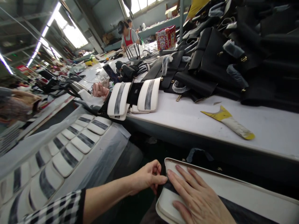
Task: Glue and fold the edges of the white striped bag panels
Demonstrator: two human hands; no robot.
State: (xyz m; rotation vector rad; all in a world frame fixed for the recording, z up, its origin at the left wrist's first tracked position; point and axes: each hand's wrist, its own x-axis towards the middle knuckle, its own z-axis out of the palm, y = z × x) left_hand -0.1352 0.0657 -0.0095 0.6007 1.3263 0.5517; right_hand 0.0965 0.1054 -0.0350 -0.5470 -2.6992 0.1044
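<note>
At the lower right lies a long white panel (247, 189) with a dark stripe along it and a raised edge. My right hand (196, 193) rests on this panel with its fingers spread. My left hand (150, 177) is at the panel's left end, fingers curled and the thumb pointing at the edge beside the dark stripe. Whatever the left fingers pinch is too small and dark to make out. A clear-wrapped handle (198, 153) and small gold fittings show just behind the panel.
White striped pieces (70, 157) lie in rows on the left surface, and more (148, 95) sit at the worktable's edge. A yellow-handled tool (230, 121) rests on the worktable. Black bags (215, 62) are heaped at the right. A person (128, 37) works farther back.
</note>
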